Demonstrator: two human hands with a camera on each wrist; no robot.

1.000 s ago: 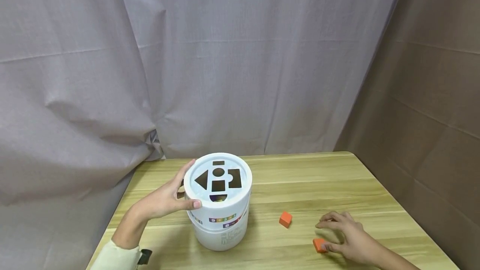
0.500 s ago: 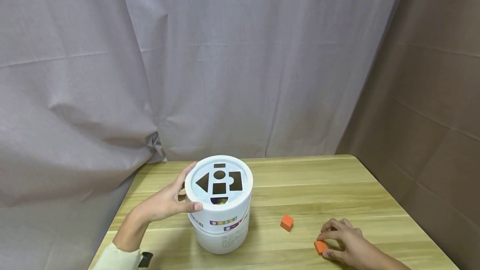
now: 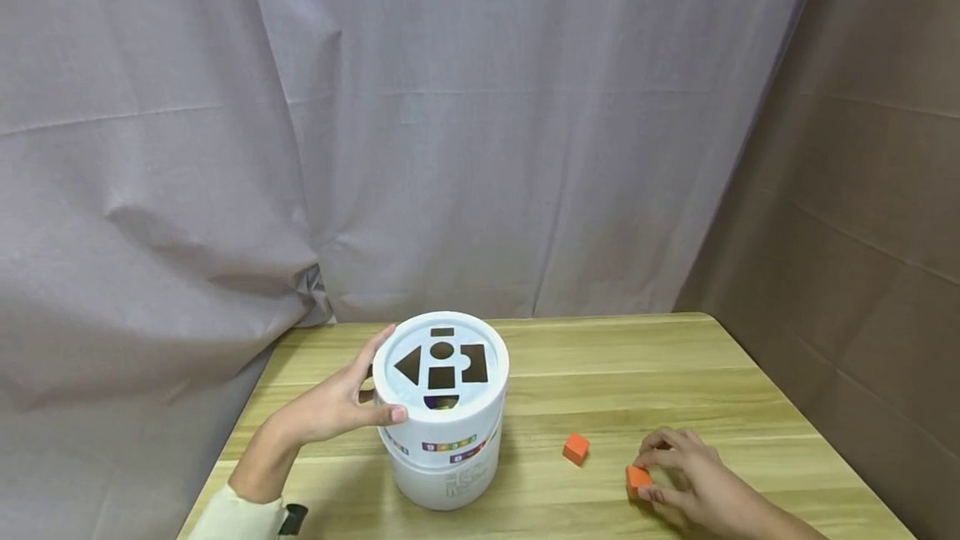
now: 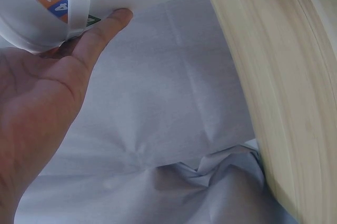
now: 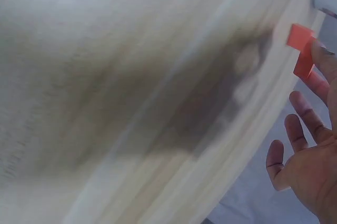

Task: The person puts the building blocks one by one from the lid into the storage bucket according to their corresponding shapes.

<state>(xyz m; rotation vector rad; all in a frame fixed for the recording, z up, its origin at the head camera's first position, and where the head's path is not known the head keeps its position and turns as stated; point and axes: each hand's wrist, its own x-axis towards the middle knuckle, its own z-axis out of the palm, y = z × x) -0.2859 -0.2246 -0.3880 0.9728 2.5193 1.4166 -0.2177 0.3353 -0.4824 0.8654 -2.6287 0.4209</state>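
A white shape-sorter bucket stands upright on the table, its pale lid cut with a triangle, a circle and other shaped holes. My left hand holds the bucket by its upper left side, thumb on the front of the rim. In the left wrist view one finger lies along the bucket's wall, near the white strap-like handle. With thumb and index finger my right hand pinches an orange block; the other fingers are spread in the right wrist view. A second orange block sits between bucket and right hand.
The wood-grain table has a rounded far right corner. Grey cloth hangs behind it, bunched at the far left corner. A brown cloth wall runs along the right side.
My right thumb and index finger have closed on the near orange block, which now stands more upright. My left hand keeps its hold on the bucket. The head view has shifted slightly.
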